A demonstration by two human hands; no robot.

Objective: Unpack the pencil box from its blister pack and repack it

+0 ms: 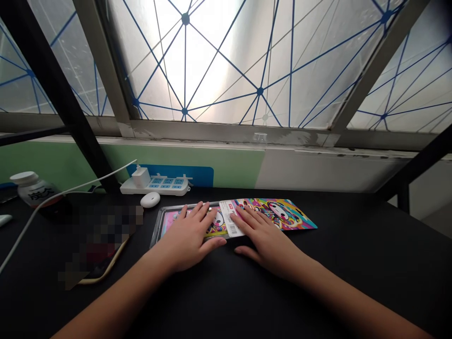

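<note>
head: left hand (187, 236), right hand (265, 239) flat on packet (284, 214).

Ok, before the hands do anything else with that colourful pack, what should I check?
1. Contact: ok. The left hand lies flat on the clear plastic tray, the right hand flat on the colourful card.
2. Grip closed on anything: not ok. Both palms are open, fingers spread.
3. Tray and card flat on the desk: ok.
4. Tray and card joined or separate: cannot tell. The hands cover the overlap.
5. Space behind: ok. The white oval case and power strip sit apart from the tray.
6. White cable away from the hands: ok. It runs off to the left.
</note>
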